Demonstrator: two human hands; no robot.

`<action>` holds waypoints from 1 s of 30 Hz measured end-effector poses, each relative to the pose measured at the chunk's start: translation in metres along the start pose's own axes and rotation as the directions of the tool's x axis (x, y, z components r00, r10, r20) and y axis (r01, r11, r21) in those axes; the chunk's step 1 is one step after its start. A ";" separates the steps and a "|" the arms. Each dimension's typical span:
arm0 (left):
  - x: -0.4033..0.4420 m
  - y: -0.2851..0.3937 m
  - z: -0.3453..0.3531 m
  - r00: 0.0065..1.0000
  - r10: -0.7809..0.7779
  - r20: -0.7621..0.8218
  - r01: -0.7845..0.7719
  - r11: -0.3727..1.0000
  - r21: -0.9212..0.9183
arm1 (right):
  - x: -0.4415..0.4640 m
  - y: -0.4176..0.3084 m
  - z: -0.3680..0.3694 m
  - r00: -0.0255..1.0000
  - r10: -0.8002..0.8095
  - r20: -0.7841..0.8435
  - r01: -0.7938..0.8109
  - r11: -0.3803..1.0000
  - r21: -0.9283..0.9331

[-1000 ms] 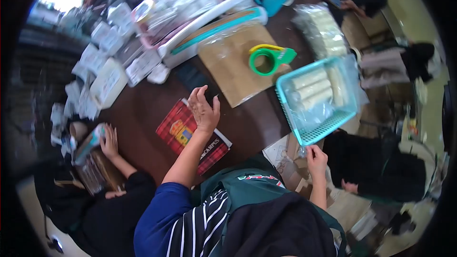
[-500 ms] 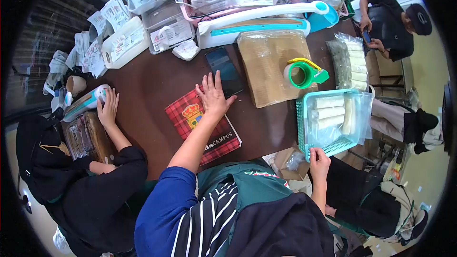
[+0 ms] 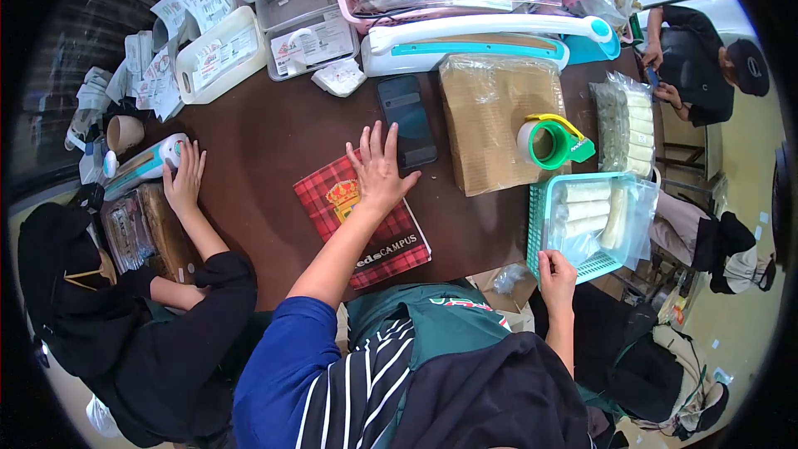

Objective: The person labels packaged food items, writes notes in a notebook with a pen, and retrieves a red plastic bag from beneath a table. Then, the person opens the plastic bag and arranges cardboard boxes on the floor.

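Note:
My left hand (image 3: pixel 381 173) lies with spread fingers on the upper right of a red plaid notebook (image 3: pixel 366 224), its fingertips beside a dark phone (image 3: pixel 406 120). My right hand (image 3: pixel 557 273) pinches the near left corner of a turquoise basket (image 3: pixel 536 224). In the basket are white rolls (image 3: pixel 586 206) in clear plastic. Behind it is a clear bag of similar white rolls (image 3: pixel 629 120). A green tape dispenser (image 3: pixel 555 143) rests on the right side of a flat cardboard package (image 3: pixel 490 108), to the right of the phone.
A white and blue sealer (image 3: pixel 474 46) spans the table's back, before a pink bin (image 3: pixel 357 12). White labelled trays (image 3: pixel 220 58) stand back left. At left, a co-worker's hand (image 3: pixel 184 183) touches a smaller sealer (image 3: pixel 150 165). Other people are at the right.
The view has shifted and steadied. My left hand, raised above the notebook a second ago, now lies on it. My right hand stays at the basket's corner.

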State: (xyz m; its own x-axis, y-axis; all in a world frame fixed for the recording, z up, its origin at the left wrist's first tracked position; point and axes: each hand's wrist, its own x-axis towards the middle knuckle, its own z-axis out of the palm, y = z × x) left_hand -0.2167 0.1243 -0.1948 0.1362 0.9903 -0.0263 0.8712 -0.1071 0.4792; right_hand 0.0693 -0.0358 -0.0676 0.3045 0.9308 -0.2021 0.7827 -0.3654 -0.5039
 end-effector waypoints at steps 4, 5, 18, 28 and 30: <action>-0.006 0.016 -0.006 0.994 0.110 -0.019 -0.111 0.993 -0.027 | -0.003 0.006 -0.003 0.987 0.071 -0.141 -0.084 0.993 -0.088; -0.007 0.021 -0.006 0.983 0.173 -0.055 -0.178 0.979 -0.098 | -0.007 0.008 -0.008 0.965 0.168 -0.201 -0.191 0.976 -0.100; -0.050 0.145 0.005 0.667 0.742 0.068 -0.672 0.639 -0.375 | -0.046 0.116 -0.049 0.672 0.465 -0.576 -0.499 0.859 0.112; -0.050 0.266 0.044 0.183 0.902 0.390 -0.929 0.289 -0.232 | -0.079 0.074 -0.040 0.744 0.658 -0.115 -0.524 0.682 0.509; -0.050 0.287 0.042 0.149 0.850 0.506 -0.940 0.280 -0.193 | -0.110 0.080 -0.041 0.716 0.683 -0.145 -0.492 0.640 0.591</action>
State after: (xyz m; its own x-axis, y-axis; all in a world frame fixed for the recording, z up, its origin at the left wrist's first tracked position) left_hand 0.0468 0.0405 -0.0930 0.9991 0.0116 -0.0409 0.0244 -0.9442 0.3286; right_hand 0.1204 -0.1672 -0.0511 0.8312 0.4171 -0.3675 0.0304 -0.6942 -0.7191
